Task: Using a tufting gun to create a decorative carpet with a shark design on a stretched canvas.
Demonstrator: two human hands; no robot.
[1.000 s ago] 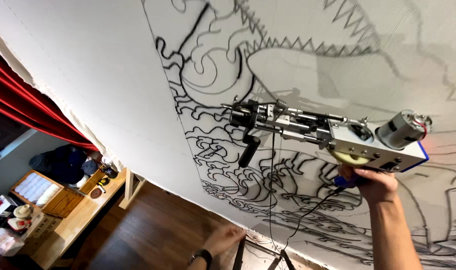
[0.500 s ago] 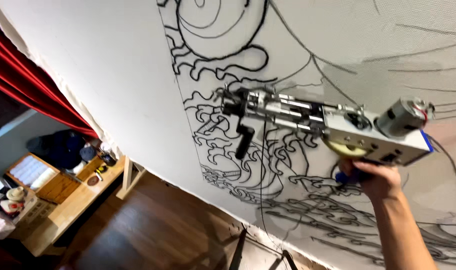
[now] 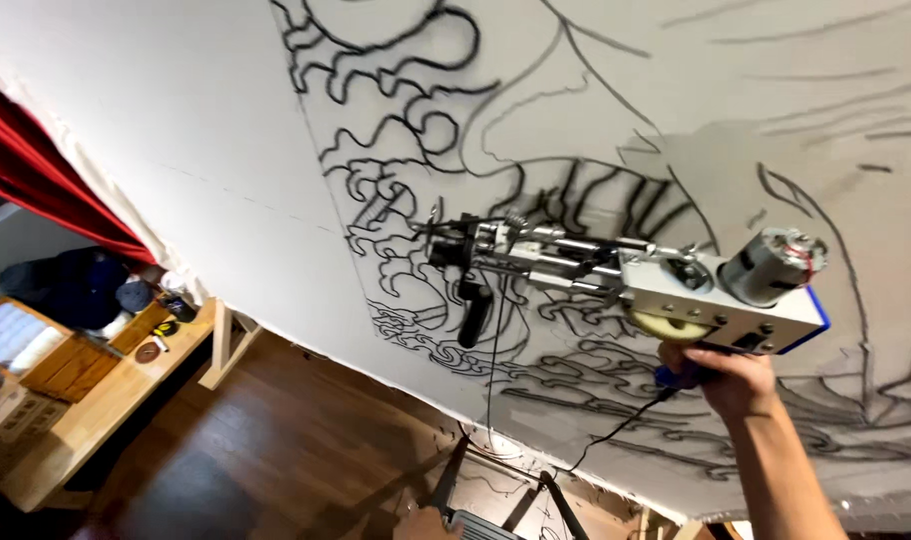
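The right hand (image 3: 728,378) is clenched around the blue handle (image 3: 676,376) of a tufting gun (image 3: 636,285), with the fingers wrapped under the gun's body. The handle shows only as a small blue patch between the fingers and the pale yellow wheel (image 3: 671,325) just above them. From the grip, the gun reaches away to the left and slightly up: first a white box-like body with a blue rear edge, then a run of metal rods and gears, and at the far end the needle tip, which lies at or very close to the cloth (image 3: 206,130); whether it pierces the cloth cannot be told. A silver motor (image 3: 774,266) sits on top of the body, just above and to the right of the grip. A black front handle (image 3: 473,312) hangs down under the gun's far end, well left of the grip, with no hand on it. A black cord (image 3: 616,432) runs down and to the left from the grip.

The cloth is a white stretched sheet that fills the view behind the gun, drawn over with black outlines of curls and waves.

At the lower edge, below and left of the grip, part of what is probably the left hand (image 3: 426,524) shows; its grip cannot be told. Dark stand legs (image 3: 556,500) stand beside it. Far left of the grip lie a wooden floor (image 3: 276,450), a wooden bench (image 3: 106,400) with small items on it, and a red curtain (image 3: 46,190).
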